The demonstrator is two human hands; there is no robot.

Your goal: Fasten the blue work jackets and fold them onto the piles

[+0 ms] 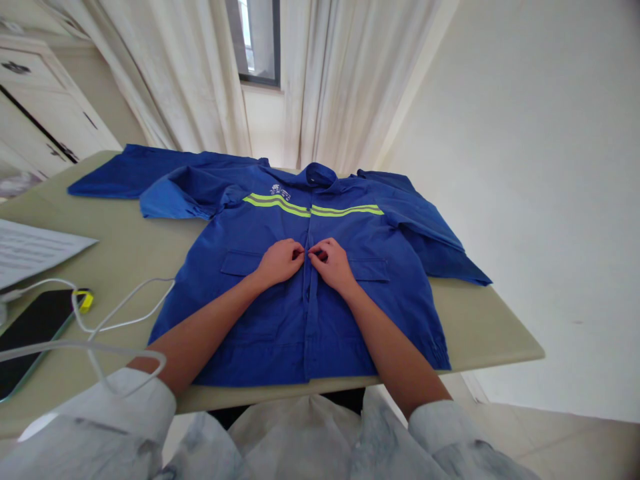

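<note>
A blue work jacket (280, 300) with a yellow-green reflective stripe (313, 209) across the chest lies front-up on a pale table (480, 327), sleeves spread to both sides. My left hand (280, 261) and my right hand (331, 263) meet at the jacket's front placket at chest-pocket height. Both hands are closed in a pinch on the placket's edges, fingertips almost touching. What is between the fingertips is too small to make out. The collar (320, 173) points away from me.
At the left lie a dark phone (30, 333), a white cable (115, 320) with a small yellow tag (85, 300), and a printed sheet (30, 250). White curtains (320, 73) and a cabinet (40, 100) stand behind. The table's right edge drops to the floor.
</note>
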